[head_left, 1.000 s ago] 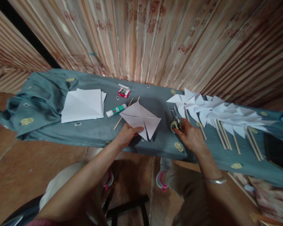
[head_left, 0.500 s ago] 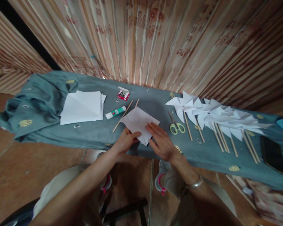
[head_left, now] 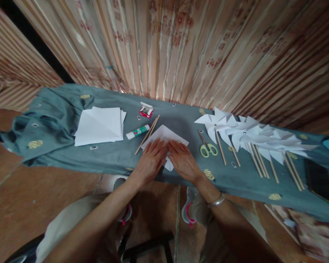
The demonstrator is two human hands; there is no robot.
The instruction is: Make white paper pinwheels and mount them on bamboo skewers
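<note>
A creased white paper square (head_left: 164,132) lies cornerwise on the cloth-covered table before me. My left hand (head_left: 151,159) rests flat over its left half with the fingers stretched out. Across the right half lies my right hand (head_left: 182,159), also flat, its fingertips almost meeting the left ones at the paper's middle. Much of the sheet is hidden under both hands. Two wooden sticks (head_left: 147,133) and a glue stick (head_left: 137,132) lie just left of the paper. Scissors with light green handles (head_left: 208,150) are to its right.
A stack of white paper (head_left: 98,126) lies on the left. Behind the glue stick is a small red box (head_left: 146,110) of metal pins. Finished paper pinwheels (head_left: 245,133) on sticks overlap along the right, beside a dark phone (head_left: 320,180). A curtain (head_left: 164,51) hangs behind the table.
My left hand has let go of the paper's lower left edge and moved up onto its surface. My right hand has shifted slightly left and lies flatter. The view has shifted a little.
</note>
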